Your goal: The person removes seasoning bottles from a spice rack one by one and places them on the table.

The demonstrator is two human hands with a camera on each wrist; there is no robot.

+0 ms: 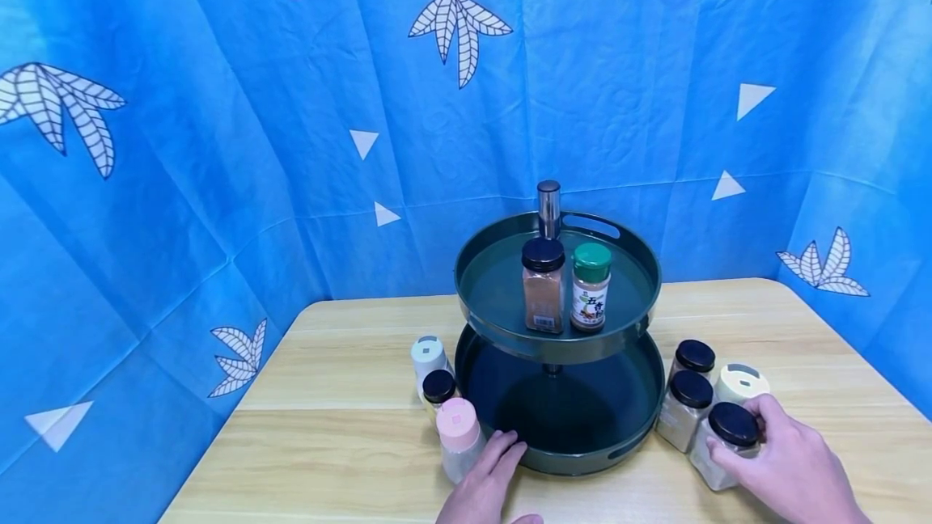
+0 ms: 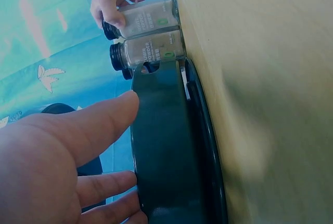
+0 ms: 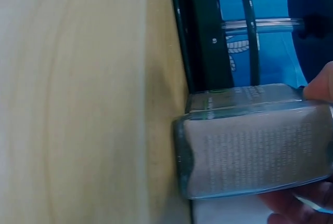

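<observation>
My right hand [image 1: 790,459] grips a square clear spice jar [image 3: 255,151] by its black lid [image 1: 734,424], thumb on one side and fingers on the other. The jar holds a pale brownish powder and stands close to a second black-lidded jar [image 1: 684,412], labelled cumin powder in the left wrist view. My left hand [image 1: 484,479] rests its fingertips on the front rim of the lower tray of a dark green two-tier stand [image 1: 575,463]. Its thumb [image 2: 112,117] lies straight along that rim. Right beside the left fingers stands a pink-capped shaker [image 1: 459,435].
On the upper tray [image 1: 473,289] stand a black-lidded jar of brown powder [image 1: 544,297] and a green-capped bottle [image 1: 590,289]. Left of the stand are a white-capped shaker [image 1: 428,358] and a black-capped bottle [image 1: 440,388]. A cream-capped shaker [image 1: 741,382] and another black-lidded jar [image 1: 693,357] are at right.
</observation>
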